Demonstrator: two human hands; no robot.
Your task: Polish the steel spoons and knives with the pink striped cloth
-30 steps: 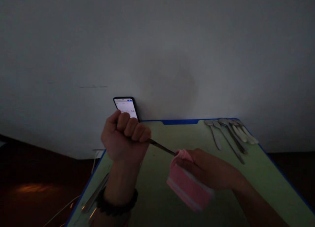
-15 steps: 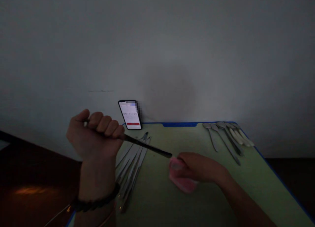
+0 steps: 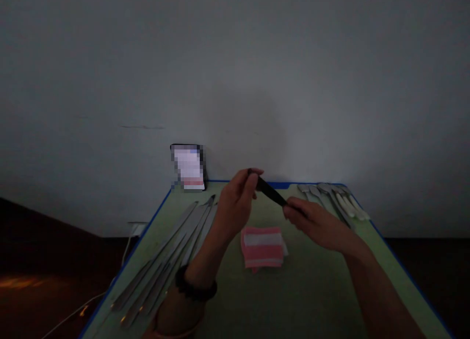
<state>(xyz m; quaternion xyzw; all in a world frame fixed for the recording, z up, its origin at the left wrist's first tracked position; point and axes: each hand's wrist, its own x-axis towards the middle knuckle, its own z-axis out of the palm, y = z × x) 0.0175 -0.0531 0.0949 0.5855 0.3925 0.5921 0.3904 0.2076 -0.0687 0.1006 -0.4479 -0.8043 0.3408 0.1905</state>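
A dark, slender utensil [image 3: 270,192] is held slantwise above the table between both hands. My left hand [image 3: 237,202] pinches its upper left end, and my right hand [image 3: 312,219] grips its lower right end. Whether it is a knife or another piece of cutlery cannot be told. Below the hands a folded pink-and-white striped cloth [image 3: 263,248] lies on the green table [image 3: 286,304]. Several metal knives [image 3: 176,251] lie on the left, partly behind my left forearm. Several spoons [image 3: 325,188] lie at the back right, some with white handles [image 3: 350,205].
A lit phone [image 3: 189,165] leans against the grey wall [image 3: 238,74] at the table's back left corner. A white cable [image 3: 127,248] hangs beside the table's blue left edge.
My right hand has let go of the pink cloth, which now lies on the table, and has taken hold of the utensil. My left hand has moved right and changed its fist to a pinch.
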